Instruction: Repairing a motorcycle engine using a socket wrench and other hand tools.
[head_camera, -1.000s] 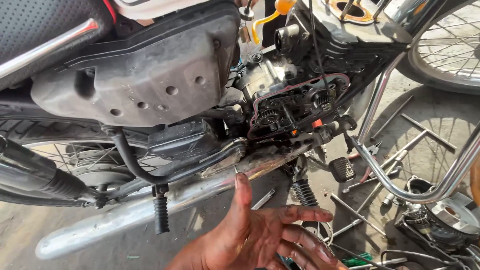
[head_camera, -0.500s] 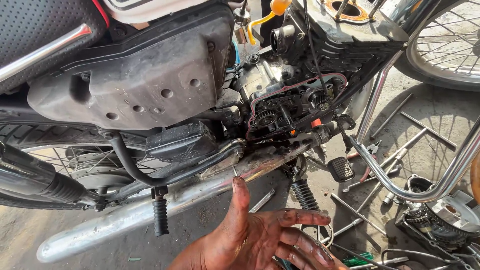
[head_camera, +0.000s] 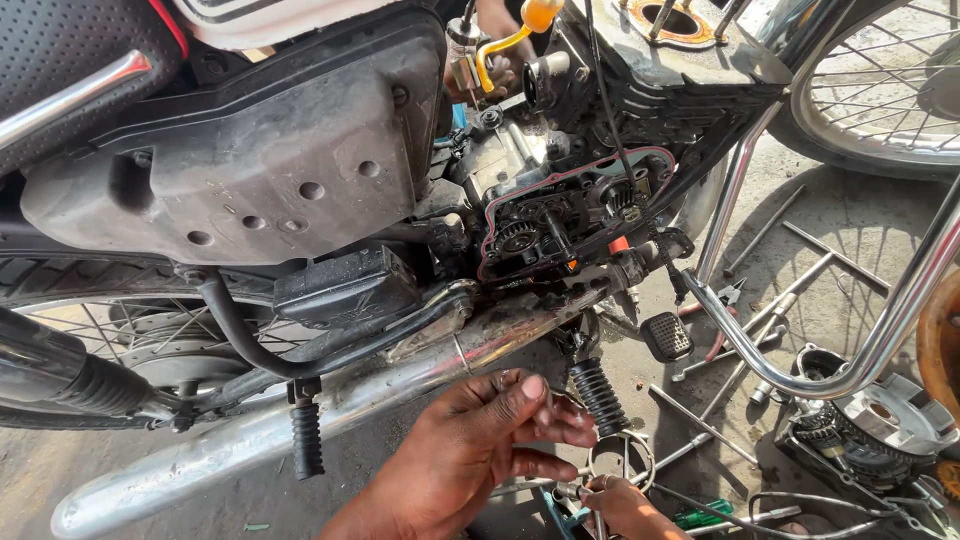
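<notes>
My left hand is low in the middle, just under the chrome exhaust pipe. Its thumb and fingertips are pinched together on what looks like a small thin metal part; I cannot make the part out clearly. My right hand shows only partly at the bottom edge, its fingers closed at the base of a ring-shaped metal part. The ring stands right below the ribbed rubber footpeg. Above both hands the engine is open, with gears and a red gasket edge showing.
A black side cover and a battery box fill the left. Rods, spanners and pliers lie on the concrete at right, beside a clutch assembly and a chrome crash bar. The second footpeg hangs lower left.
My left hand had its fingers spread open under the exhaust; now they are pinched together. My right hand and the ring part have come into view at the bottom.
</notes>
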